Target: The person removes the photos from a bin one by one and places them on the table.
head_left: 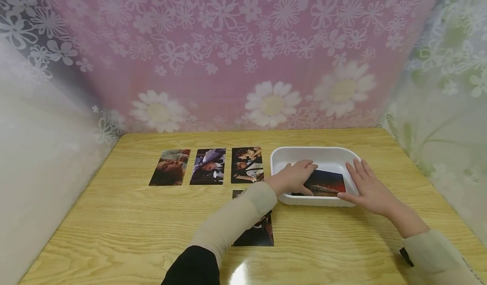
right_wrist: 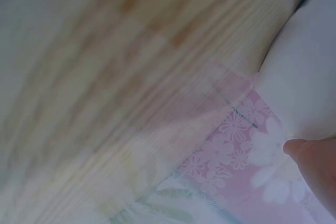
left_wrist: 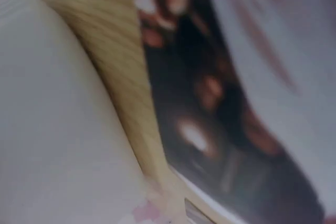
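Note:
A white plastic tray (head_left: pixel 279 160) stands at the right of the table, with a dark photo card (head_left: pixel 325 182) in it that shows red and blue tones. My left hand (head_left: pixel 296 176) reaches over the tray's left side and lies on the card's left end, thumb toward me and fingers on the far side. At the right rim, my right hand (head_left: pixel 367 190) rests with extended fingers, its thumb near the card's right corner. In the right wrist view the thumb (right_wrist: pixel 310 161) shows beside the tray (right_wrist: pixel 310 72). Whether more cards lie underneath is hidden.
Left of the tray lie three photo cards in a row: a reclining face (head_left: pixel 170 166), a striped hat (head_left: pixel 208 166) and several people (head_left: pixel 247 165). Another card (head_left: pixel 258 234) sits below, partly under my left sleeve (head_left: pixel 236 217). A flowered pink curtain (head_left: pixel 213 86) hangs behind the wooden table (head_left: pixel 152 226).

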`<state>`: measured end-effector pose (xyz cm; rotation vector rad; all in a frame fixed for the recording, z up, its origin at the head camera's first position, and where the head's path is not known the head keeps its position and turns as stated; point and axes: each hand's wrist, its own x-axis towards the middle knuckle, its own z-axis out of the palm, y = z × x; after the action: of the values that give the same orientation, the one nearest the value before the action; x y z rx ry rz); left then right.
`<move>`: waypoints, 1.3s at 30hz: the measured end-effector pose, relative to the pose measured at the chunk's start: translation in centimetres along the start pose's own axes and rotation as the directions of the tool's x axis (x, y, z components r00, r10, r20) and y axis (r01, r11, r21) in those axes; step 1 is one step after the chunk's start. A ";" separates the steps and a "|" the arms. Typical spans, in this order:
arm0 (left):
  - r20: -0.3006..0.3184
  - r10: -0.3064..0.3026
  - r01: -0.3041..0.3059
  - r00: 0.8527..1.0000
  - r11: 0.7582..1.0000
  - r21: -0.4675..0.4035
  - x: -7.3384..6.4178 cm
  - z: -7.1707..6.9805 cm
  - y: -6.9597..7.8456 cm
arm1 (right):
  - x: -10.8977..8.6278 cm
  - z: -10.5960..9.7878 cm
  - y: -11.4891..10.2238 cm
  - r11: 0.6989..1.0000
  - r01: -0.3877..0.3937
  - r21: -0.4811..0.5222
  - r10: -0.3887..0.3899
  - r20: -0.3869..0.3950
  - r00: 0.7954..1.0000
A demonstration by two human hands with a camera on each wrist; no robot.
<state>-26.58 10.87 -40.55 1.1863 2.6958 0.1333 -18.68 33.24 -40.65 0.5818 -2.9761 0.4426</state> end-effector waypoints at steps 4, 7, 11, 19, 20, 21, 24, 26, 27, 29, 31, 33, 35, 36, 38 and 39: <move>0.074 -0.054 0.052 0.996 0.998 0.032 -0.1 0.2 0.1 | 0.0 0.2 0.0 1.000 0.003 -0.005 -0.003 -0.010 1.000; 0.110 -0.093 0.088 0.989 0.995 0.053 -0.2 0.4 0.0 | 0.0 0.2 -0.1 1.000 0.001 -0.007 -0.001 -0.012 1.000; 0.165 -0.149 0.142 0.975 0.988 0.058 -0.3 0.7 -0.1 | 0.0 0.1 -0.1 1.000 -0.005 -0.005 0.005 -0.001 1.000; 0.247 -0.208 0.199 0.947 0.978 0.062 -0.1 0.8 -0.3 | 0.0 0.1 -0.2 1.000 -0.005 -0.005 0.005 0.004 1.000; 0.248 -0.211 0.202 0.946 0.977 0.062 0.0 0.8 -0.3 | 0.0 0.1 -0.2 1.000 -0.004 -0.005 0.004 0.004 1.000; 0.242 -0.213 0.203 0.947 0.977 0.066 0.1 0.9 -0.3 | 0.0 0.1 -0.2 1.000 -0.002 -0.006 0.002 0.002 1.000; 0.205 -0.219 0.207 0.954 0.975 0.076 0.3 1.1 -0.3 | 0.0 0.1 -0.1 1.000 -0.007 -0.007 0.007 0.008 1.000; 0.169 -0.219 0.208 0.961 0.975 0.080 0.3 1.3 -0.2 | 0.0 0.1 -0.1 1.000 -0.009 -0.009 0.009 0.010 1.000; 0.150 -0.219 0.207 0.964 0.974 0.089 0.4 1.3 -0.2 | -0.1 0.1 -0.1 1.000 -0.011 -0.007 0.011 0.011 1.000; 0.105 -0.216 0.205 0.971 0.973 0.102 0.3 1.2 -0.2 | -0.1 0.1 -0.2 1.000 -0.012 -0.008 0.012 0.012 1.000; 0.060 -0.212 0.204 0.975 0.972 0.116 0.3 1.1 -0.1 | -0.1 0.1 -0.1 1.000 -0.007 -0.008 0.007 0.008 1.000; 0.008 -0.208 0.205 0.978 0.970 0.127 0.3 1.0 -0.1 | -0.1 0.1 -0.1 1.000 -0.003 -0.008 0.003 0.004 1.000; -0.041 -0.205 0.209 0.978 0.970 0.128 0.3 0.9 -0.2 | -0.1 0.1 -0.1 1.000 0.000 -0.009 0.000 -0.001 1.000; -0.062 -0.206 0.212 0.977 0.970 0.119 0.3 0.8 -0.2 | -0.1 0.1 -0.1 1.000 0.001 -0.008 -0.001 -0.004 1.000; -0.103 -0.204 0.213 0.974 0.973 0.089 0.3 0.6 -0.3 | -0.1 0.1 -0.2 1.000 0.003 -0.006 -0.003 -0.008 1.000; -0.123 -0.202 0.212 0.972 0.975 0.071 0.2 0.5 -0.3 | -0.1 0.1 -0.2 1.000 0.002 -0.003 -0.002 -0.007 1.000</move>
<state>-26.88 10.83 -41.09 0.9358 2.9327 0.0609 -18.56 33.09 -40.71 0.5815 -2.9685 0.4392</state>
